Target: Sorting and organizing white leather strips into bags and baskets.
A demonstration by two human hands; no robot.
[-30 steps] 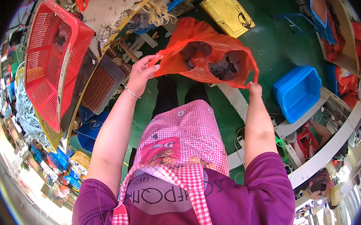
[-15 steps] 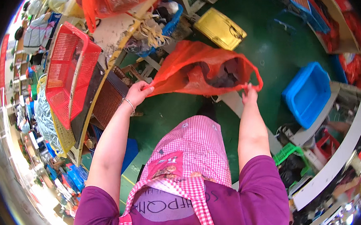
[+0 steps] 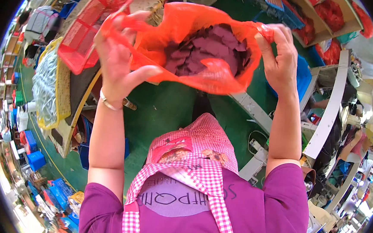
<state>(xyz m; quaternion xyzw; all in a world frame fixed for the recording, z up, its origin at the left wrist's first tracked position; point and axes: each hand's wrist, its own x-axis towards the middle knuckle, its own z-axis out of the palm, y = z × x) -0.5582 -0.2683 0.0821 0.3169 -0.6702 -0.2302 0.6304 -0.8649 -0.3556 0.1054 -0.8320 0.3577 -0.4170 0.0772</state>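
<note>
Upper left: red mesh basket (image 3: 86, 27) tilted over a cluttered workbench (image 3: 77, 96). Lower left: blue crates (image 3: 34, 158) along a green floor (image 3: 165, 110). Centre bottom: pink checked apron (image 3: 192, 160) over a purple shirt (image 3: 266, 208). Right: white metal frame (image 3: 329, 109), blue bin (image 3: 304, 77), red bags (image 3: 332, 12) on shelves.

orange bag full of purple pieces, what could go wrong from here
1. The thin orange plastic bag hangs only from the left hand and the right hand at its rim; the film is stretched taut and might tear under the load.
2. The dark purple pieces sit piled near the open mouth, which sags toward the person; a tilt could spill them onto the green floor.
3. The red mesh basket is close beside the left hand and could get bumped.
</note>
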